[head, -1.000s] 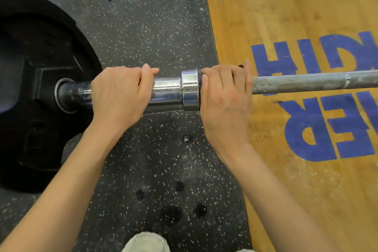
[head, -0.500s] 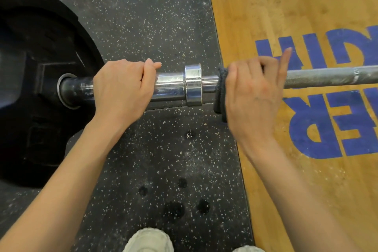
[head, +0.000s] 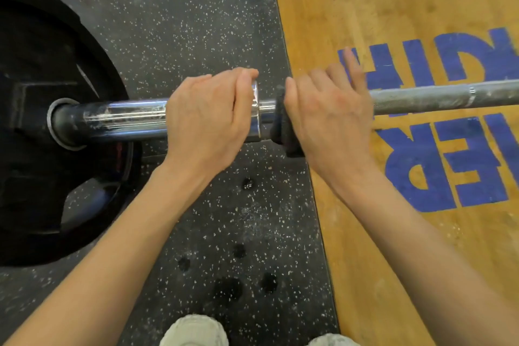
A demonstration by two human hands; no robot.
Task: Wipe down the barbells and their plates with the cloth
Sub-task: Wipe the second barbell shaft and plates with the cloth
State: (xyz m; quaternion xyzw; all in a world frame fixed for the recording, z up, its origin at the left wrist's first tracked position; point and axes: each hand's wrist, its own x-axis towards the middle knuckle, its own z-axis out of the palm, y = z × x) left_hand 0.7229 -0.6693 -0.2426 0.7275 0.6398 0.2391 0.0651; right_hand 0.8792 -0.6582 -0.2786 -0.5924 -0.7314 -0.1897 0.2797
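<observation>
A steel barbell (head: 438,100) runs left to right across the floor. Its chrome sleeve (head: 126,118) enters a black plate (head: 42,126) at the left. My left hand (head: 207,121) is wrapped over the sleeve right at the collar (head: 255,109). My right hand (head: 328,118) presses a dark cloth (head: 283,135) around the shaft just right of the collar, index finger lifted. Most of the cloth is hidden under the palm.
Black speckled rubber matting (head: 196,22) lies under the sleeve and plate. A wooden platform (head: 393,8) with blue painted lettering (head: 463,166) lies to the right. My two light shoe tips (head: 193,331) show at the bottom edge.
My left hand has slid right along the sleeve up to the collar. My right hand with the cloth moved right off the collar, then stayed on the shaft near it.
</observation>
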